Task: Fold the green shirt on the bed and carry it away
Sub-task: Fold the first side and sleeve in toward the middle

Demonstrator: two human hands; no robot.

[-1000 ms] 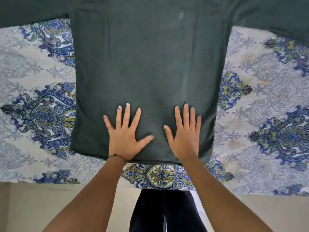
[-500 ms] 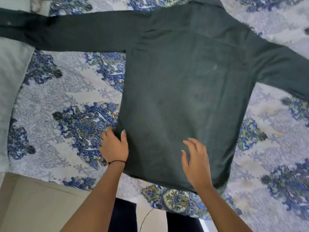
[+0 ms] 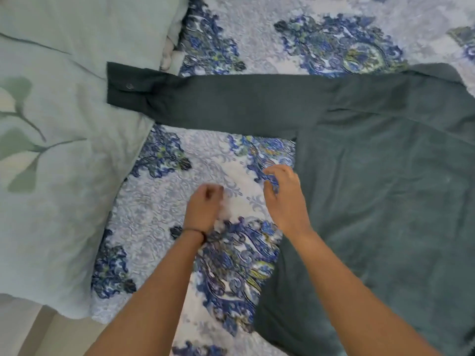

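Head view: left hand curled empty, right hand loosely spread, both gone from the hem of the dark green cloth shirt; I expect sleeve-folding.

Green shirt flat on bed

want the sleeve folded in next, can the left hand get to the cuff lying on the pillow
Probably yes: the left hand is over bare bedspread, and nothing lies between it and the cuff on the pillow.

Bedroom in a home: bed in blue-patterned cover, w/ pale green pillow.
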